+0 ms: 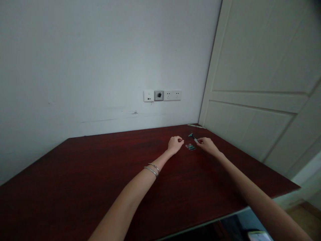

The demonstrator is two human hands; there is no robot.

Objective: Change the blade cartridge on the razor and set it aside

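Tbl (75, 174) agst wall (100, 67), pkt (190, 147) nr razor (195, 140)

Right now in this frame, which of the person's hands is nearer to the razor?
Right. The right hand grips the razor by its handle; the left hand is apart from it, to the left of its green head.

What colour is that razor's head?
Green and dark, as far as shows; the razor head appears in the head-camera view.
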